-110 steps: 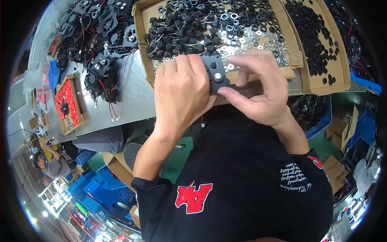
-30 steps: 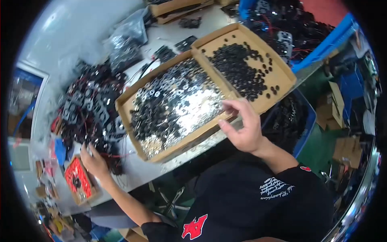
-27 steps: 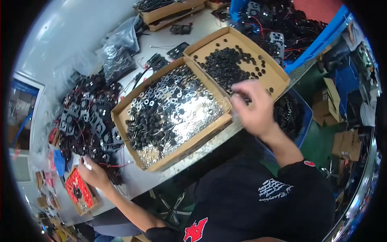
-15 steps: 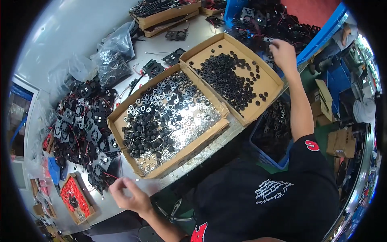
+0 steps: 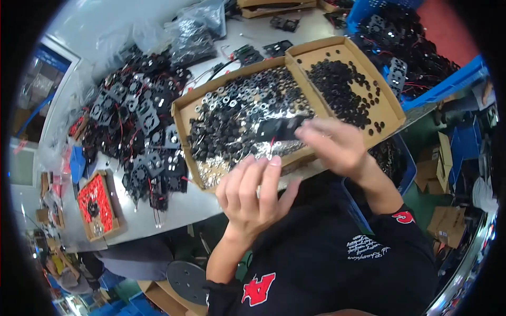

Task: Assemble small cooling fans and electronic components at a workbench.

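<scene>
My right hand (image 5: 337, 145) is closed on one end of a black plate-like part with a red wire (image 5: 279, 128), smeared by motion, above the nearer cardboard tray (image 5: 184, 110). Just below the part, my left hand (image 5: 253, 192) has its fingers stretched out and thumb apart; its fingertips are close to the hanging wire, and I cannot tell whether they touch it. Under the hands the tray holds metal washers (image 5: 226, 100), small nuts and black knob-like pieces with metal stems (image 5: 211, 139). Black rings (image 5: 337, 89) lie in the adjoining tray (image 5: 390, 100).
A heap of black fan brackets with wires (image 5: 142, 116) lies on the left of the metal table, beside plastic bags (image 5: 192, 39). A blue crate (image 5: 448, 84) with similar parts stands far right. A small box of red pieces (image 5: 95, 205) sits at the near left.
My right hand has come from the blue crate to the nearer tray, now with the black part in it. My left hand has moved right toward it. The view has shifted.
</scene>
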{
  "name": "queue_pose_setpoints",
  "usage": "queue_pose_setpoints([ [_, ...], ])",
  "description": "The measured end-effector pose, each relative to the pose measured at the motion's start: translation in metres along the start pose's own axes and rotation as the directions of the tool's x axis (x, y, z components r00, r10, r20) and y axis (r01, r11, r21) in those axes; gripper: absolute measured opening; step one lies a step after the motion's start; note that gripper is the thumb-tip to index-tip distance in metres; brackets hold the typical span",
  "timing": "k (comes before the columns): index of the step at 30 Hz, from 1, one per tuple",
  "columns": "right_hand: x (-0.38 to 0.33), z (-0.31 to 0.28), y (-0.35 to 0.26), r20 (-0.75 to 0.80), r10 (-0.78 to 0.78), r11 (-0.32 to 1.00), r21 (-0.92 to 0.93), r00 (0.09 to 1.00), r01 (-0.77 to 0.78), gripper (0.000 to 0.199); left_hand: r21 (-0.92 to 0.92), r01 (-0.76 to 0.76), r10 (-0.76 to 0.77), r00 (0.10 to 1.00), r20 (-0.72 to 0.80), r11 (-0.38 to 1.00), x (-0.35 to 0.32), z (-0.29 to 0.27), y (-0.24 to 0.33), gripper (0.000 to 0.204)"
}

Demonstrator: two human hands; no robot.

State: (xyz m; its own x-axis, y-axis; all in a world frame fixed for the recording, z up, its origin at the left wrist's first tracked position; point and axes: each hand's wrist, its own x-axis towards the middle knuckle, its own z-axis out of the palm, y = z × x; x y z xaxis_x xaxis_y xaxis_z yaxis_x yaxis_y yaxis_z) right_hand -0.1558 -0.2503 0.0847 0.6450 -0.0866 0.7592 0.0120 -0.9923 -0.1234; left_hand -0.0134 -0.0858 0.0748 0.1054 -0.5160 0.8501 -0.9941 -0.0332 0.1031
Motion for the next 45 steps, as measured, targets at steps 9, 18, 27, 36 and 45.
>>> queue_pose_setpoints([
  [9, -0.002, 0.029, -0.04, -0.06, -0.246, 0.933, 0.257, 0.967, 0.253, 0.026, -0.094, 0.445, -0.253, 0.658, 0.709, 0.891, 0.007, -0.04, 0.0, 0.068],
  [18, -0.023, -0.011, 0.081, -0.004, 0.589, 0.781, -0.256, 0.808, -0.57, 0.025, -0.289, 0.874, -0.442, 0.453, 0.774, 0.391, -0.02, -0.036, -0.014, 0.044],
  [27, -0.044, -0.022, 0.133, 0.309, 0.591, 0.775, -0.472, 0.745, -0.42, 0.023, -0.399, 0.714, -0.321, 0.252, 0.913, -0.575, -0.016, -0.02, -0.02, 0.041],
  [36, -0.032, -0.015, 0.107, 0.068, 0.679, 0.619, -0.59, 0.731, -0.519, 0.021, -0.407, 0.746, -0.366, 0.233, 0.901, -0.527, -0.029, -0.031, -0.025, 0.052],
  [45, 0.024, 0.071, -0.011, 0.331, 0.4, 0.878, 0.129, 0.855, -0.46, 0.017, -0.402, 0.765, -0.35, 0.245, 0.904, -0.503, -0.035, -0.041, -0.024, 0.056],
])
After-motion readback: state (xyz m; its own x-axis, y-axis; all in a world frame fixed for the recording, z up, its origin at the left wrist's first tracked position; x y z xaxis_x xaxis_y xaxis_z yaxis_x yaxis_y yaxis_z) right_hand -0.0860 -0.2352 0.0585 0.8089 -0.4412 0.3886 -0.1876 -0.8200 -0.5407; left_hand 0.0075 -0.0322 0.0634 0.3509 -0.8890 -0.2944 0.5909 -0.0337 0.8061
